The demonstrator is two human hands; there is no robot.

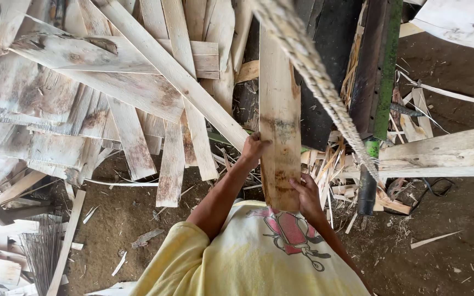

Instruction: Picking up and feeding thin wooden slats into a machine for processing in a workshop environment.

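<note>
Held board: one long, pale, flat wooden plank (279, 118) with a grey-brown stain across its middle, standing nearly upright in the view, its near end just above the person's chest.
Left hand: the left hand (254, 148) is curled onto the plank's left edge about halfway along, fingers on the face and closed on the wood.
Right hand: the right hand (307, 194) clasps the plank's lower right edge near its end, fingers wrapped over the face, closed on the wood.
Shirt: one yellow T-shirt (237, 257) with a red and black printed picture on the chest, just below the plank's end.
Rope: one thick braided pale rope (316, 77) runs slantwise from the top centre down to the right, crossing in front of the plank's upper part.
Plank pile: a loose heap of weathered pale wooden slats (111, 93), too many and too overlapped to count, fills the upper left.
Machine: one dark frame with a green painted upright bar (388, 71) stands right of the plank.
Beam: one broad pale wooden beam (445, 153) lies at the right.
Floor: brown earth floor (440, 235) strewn with splinters and shavings.
Labels and packages: cannot tell of any besides the shirt print.
</note>
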